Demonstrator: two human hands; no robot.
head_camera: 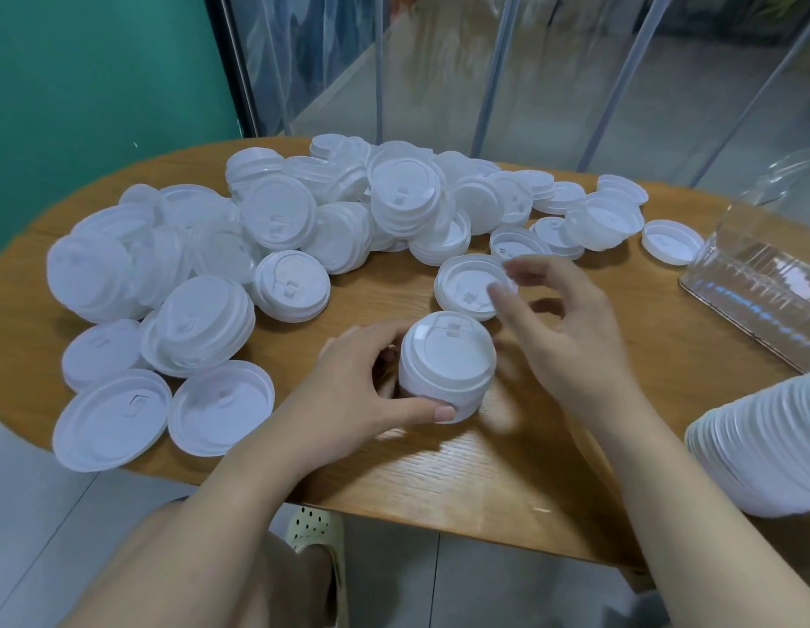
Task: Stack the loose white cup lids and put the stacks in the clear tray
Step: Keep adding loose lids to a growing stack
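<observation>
Now the small stack (446, 364) is gripped by the left hand (371, 387); the right hand's (561, 319) loose fingers (500, 294) hold nothing, so the stack could be bumped over beside the upturned lid (471, 287).

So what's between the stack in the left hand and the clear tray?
In the head view, the right hand hovers there above bare wooden table; no lids lie between the stack and the clear tray.
</observation>
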